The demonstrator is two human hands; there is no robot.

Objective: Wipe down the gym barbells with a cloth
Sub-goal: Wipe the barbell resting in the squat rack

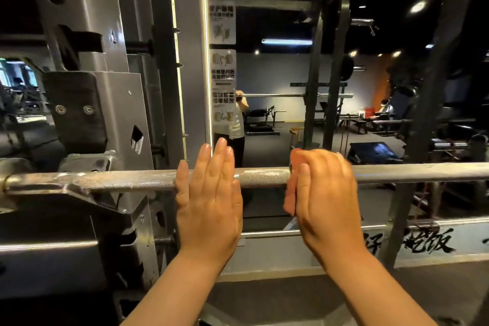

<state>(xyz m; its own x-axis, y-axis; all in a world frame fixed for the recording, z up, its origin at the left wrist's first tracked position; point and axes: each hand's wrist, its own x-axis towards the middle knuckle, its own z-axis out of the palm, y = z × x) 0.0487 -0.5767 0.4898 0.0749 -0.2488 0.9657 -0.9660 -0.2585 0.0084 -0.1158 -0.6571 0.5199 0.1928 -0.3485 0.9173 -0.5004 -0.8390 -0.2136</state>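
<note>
Left hand flat on barbell; right hand wraps orange cloth round it; chalky left end likely unwiped.

The barbell is showing a silver finish, with a fine cross-hatched knurl pattern running along its shaft. The cloth is showing orange-red. The rack upright is showing grey metal with a black pad. The poster is showing black characters on white.
</note>
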